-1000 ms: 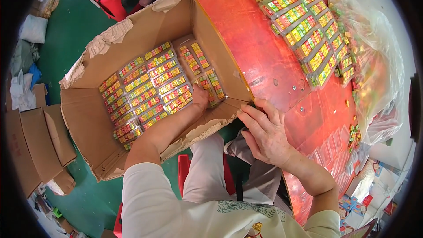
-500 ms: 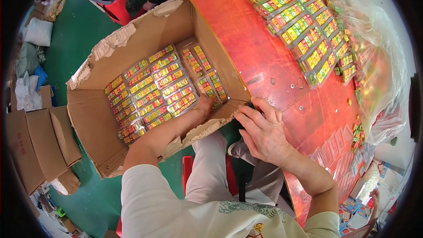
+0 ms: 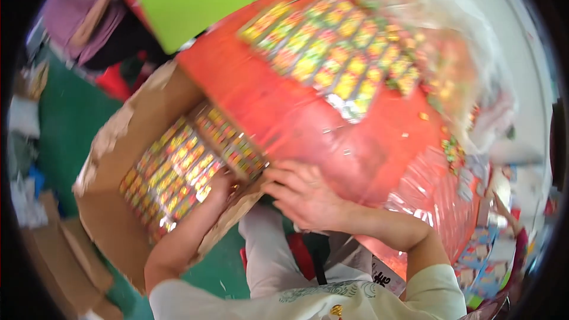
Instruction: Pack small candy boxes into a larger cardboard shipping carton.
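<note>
The open cardboard box (image 3: 98, 213) with torn flaps holds rows of clear trays (image 3: 178, 169) packed with small red, yellow and green pieces. My left hand (image 3: 218, 189) reaches over the near wall into the box, low beside the trays. Motion blurs its fingers and they are partly hidden, so I cannot make out whether they hold anything. At the box's right corner, next to the red table, is my right hand (image 3: 305, 192). Its fingers are stretched out and slightly apart, with the tips at the rim.
More filled trays (image 3: 320, 47) lie in slanting rows on the red table (image 3: 284, 124). Right of them sits a large clear plastic bag (image 3: 456, 65) of pieces, with empty clear trays (image 3: 415, 189) nearer me. A person (image 3: 83, 18) sits beyond the box; a green board (image 3: 207, 0) stands behind.
The view has swung toward the table, so the box now appears lower and farther left. My left hand has shifted toward the larger group of trays. My right hand stays at the box corner.
</note>
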{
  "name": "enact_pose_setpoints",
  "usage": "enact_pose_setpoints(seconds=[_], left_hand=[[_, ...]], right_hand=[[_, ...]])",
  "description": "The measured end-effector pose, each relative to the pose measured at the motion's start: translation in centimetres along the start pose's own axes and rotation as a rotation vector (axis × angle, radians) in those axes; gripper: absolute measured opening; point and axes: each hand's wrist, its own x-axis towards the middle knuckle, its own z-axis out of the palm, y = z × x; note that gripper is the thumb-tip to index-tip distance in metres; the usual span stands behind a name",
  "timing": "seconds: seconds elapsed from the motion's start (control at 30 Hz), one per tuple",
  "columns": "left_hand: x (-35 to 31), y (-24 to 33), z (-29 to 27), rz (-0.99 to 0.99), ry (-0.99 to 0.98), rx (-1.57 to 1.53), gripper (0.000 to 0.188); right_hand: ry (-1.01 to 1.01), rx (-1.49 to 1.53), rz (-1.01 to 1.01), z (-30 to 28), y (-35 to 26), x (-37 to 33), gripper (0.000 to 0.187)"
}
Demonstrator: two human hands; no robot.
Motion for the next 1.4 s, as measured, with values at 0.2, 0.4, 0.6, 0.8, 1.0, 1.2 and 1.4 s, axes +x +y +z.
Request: enact_pose_setpoints(seconds=[0.2, 0.4, 0.6, 0.8, 1.0, 1.2, 1.4], left_hand=[[-9.9, 8.5, 4.8, 0.694, 0.070, -0.158, 0.045], [-16.6, 8.8, 13.8, 0.820, -0.244, -0.072, 0.047], [-14.4, 8.2, 19.1, 0.638, -0.347, -0.080, 0.047], [-12.2, 10.4, 23.4, 0.451, -0.371, -0.146, 0.066], [-11.2, 10.8, 25.7, 0.350, -0.430, -0.188, 0.068], [-11.2, 10.2, 24.9, 0.271, -0.509, -0.181, 0.063], [-14.2, 8.2, 22.2, 0.358, -0.415, -0.028, 0.054]], right_hand=[[0.425, -0.164, 0.118, -6.2, 2.3, -2.1, 0.037], [0.734, -0.125, 0.704, -8.4, 20.4, -5.3, 0.042], [0.685, 0.150, 1.264, -11.1, 17.7, 0.4, 0.057], [0.680, 0.047, 1.231, -10.4, 16.4, 0.1, 0.052], [0.602, -0.114, 1.256, -10.3, 16.4, 0.9, 0.054], [0.568, -0.156, 1.218, -9.8, 16.0, 0.3, 0.051], [0.495, -0.191, 1.009, -8.0, 14.6, -2.9, 0.041]])
